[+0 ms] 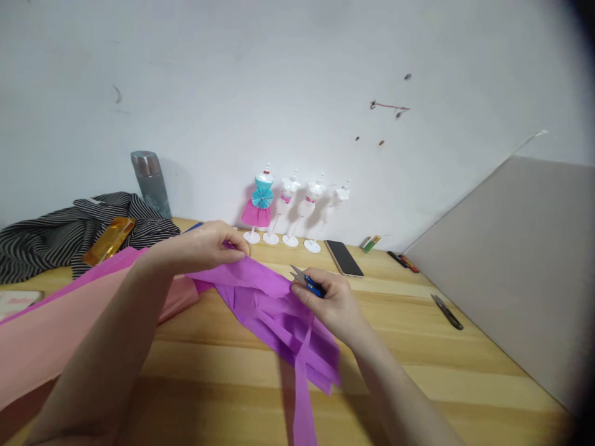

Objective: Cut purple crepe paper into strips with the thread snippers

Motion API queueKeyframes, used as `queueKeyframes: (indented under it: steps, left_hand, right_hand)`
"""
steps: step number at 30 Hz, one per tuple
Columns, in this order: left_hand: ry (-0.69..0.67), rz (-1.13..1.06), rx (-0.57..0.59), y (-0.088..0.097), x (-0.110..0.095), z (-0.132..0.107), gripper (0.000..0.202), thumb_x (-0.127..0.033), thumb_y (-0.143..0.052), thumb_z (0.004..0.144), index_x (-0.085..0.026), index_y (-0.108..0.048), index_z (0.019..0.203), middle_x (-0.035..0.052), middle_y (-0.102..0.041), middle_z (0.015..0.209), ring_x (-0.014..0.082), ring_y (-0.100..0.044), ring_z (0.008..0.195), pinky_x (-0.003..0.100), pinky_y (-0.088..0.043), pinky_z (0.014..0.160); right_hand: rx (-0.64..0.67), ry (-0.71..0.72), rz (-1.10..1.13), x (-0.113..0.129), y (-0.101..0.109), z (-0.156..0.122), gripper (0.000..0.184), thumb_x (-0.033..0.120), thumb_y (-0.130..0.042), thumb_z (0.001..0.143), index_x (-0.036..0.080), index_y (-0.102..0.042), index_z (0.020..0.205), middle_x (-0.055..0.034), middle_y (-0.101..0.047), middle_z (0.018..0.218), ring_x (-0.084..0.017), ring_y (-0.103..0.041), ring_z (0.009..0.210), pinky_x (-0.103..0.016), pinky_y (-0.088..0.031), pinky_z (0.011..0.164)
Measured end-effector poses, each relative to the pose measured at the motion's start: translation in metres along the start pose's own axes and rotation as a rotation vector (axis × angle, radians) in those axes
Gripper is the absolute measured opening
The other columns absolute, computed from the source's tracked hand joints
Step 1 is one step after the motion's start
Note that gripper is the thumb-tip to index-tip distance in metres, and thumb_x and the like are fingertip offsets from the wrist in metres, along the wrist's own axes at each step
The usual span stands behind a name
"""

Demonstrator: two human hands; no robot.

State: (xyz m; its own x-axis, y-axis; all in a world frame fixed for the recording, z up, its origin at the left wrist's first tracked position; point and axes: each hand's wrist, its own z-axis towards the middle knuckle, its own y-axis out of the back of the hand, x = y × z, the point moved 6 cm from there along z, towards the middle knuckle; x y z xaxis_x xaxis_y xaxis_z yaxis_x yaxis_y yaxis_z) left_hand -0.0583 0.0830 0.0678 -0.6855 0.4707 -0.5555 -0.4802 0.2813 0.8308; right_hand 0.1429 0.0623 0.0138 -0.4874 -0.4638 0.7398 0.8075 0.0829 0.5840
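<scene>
A thin purple sheet point(279, 328), cloth or crepe paper, stretches between my two hands above the table, with folded layers and a loose strip hanging down. My left hand point(204, 248) is closed, pinching its upper left edge between thumb and fingers. Blue-handled thread snips point(310, 284) sit in my right hand point(332, 303), blades apart and pointing up and left. The thumb of that hand also presses at the sheet's right edge. Under my left forearm lies a pink sheet point(83, 316), with more magenta material along its back edge.
Small dress-form stands point(263, 204) line the wall, the leftmost wearing a blue and pink dress. A phone point(344, 257) and black snips point(447, 311) lie on the wooden table point(418, 365) to the right. Striped cloth point(41, 232) and a grey bottle point(151, 183) are at left.
</scene>
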Motion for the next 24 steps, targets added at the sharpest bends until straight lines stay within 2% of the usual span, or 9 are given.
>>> queueKeyframes:
  steps: [3, 7, 9, 15, 19, 24]
  left_hand:
    - [0.046, 0.068, -0.054, 0.001, -0.001, -0.001, 0.022, -0.018, -0.047, 0.079, -0.016, -0.068, 0.073, -0.0016, -0.061, 0.065, 0.0084, -0.047, 0.054, 0.021, -0.035, 0.055]
    - [-0.010, 0.177, -0.217, 0.000, -0.007, 0.000, 0.026, -0.015, -0.044, 0.080, -0.017, -0.070, 0.079, 0.0027, -0.067, 0.079, 0.0145, -0.058, 0.074, 0.024, -0.042, 0.069]
    - [-0.025, 0.199, -0.255, -0.001, -0.009, 0.001, 0.029, -0.014, -0.042, 0.080, -0.018, -0.071, 0.081, 0.0031, -0.068, 0.080, 0.0155, -0.059, 0.076, 0.026, -0.043, 0.073]
    - [0.020, 0.208, -0.186, -0.003, -0.007, 0.000, 0.014, -0.022, -0.055, 0.076, -0.017, -0.068, 0.075, 0.0008, -0.068, 0.074, 0.0143, -0.057, 0.070, 0.025, -0.040, 0.065]
    - [-0.021, 0.203, -0.234, 0.000, -0.008, 0.000, 0.015, -0.016, -0.053, 0.074, -0.017, -0.067, 0.069, 0.0004, -0.066, 0.070, 0.0125, -0.055, 0.067, 0.024, -0.038, 0.064]
    - [-0.074, 0.172, -0.288, 0.000, -0.012, -0.002, 0.024, -0.015, -0.047, 0.077, -0.018, -0.070, 0.073, 0.0023, -0.068, 0.074, 0.0140, -0.056, 0.069, 0.025, -0.041, 0.067]
  right_hand:
    - [0.000, 0.001, -0.013, 0.000, 0.000, 0.000, 0.028, 0.032, -0.053, 0.079, 0.019, -0.044, 0.056, 0.0045, -0.034, 0.055, -0.010, -0.034, 0.053, -0.025, -0.025, 0.051]
    - [0.007, 0.013, -0.030, 0.001, -0.001, -0.001, 0.028, 0.031, -0.053, 0.079, 0.019, -0.043, 0.056, 0.0051, -0.031, 0.054, -0.009, -0.031, 0.052, -0.025, -0.023, 0.050]
    - [0.002, 0.019, -0.026, 0.002, -0.001, -0.001, 0.028, 0.030, -0.053, 0.079, 0.019, -0.043, 0.056, 0.0051, -0.031, 0.054, -0.009, -0.031, 0.052, -0.025, -0.024, 0.050]
    - [-0.007, 0.033, -0.021, 0.003, 0.001, -0.001, 0.025, 0.028, -0.053, 0.079, 0.019, -0.044, 0.057, 0.0047, -0.036, 0.054, -0.009, -0.034, 0.052, -0.024, -0.026, 0.050]
    - [-0.011, 0.046, -0.049, 0.002, 0.000, -0.001, 0.027, 0.028, -0.052, 0.080, 0.019, -0.042, 0.057, 0.0051, -0.033, 0.054, -0.009, -0.033, 0.052, -0.024, -0.025, 0.050]
    - [-0.010, 0.057, -0.065, 0.004, -0.001, -0.001, 0.027, 0.027, -0.051, 0.081, 0.019, -0.042, 0.057, 0.0048, -0.033, 0.053, -0.009, -0.033, 0.052, -0.024, -0.025, 0.050]
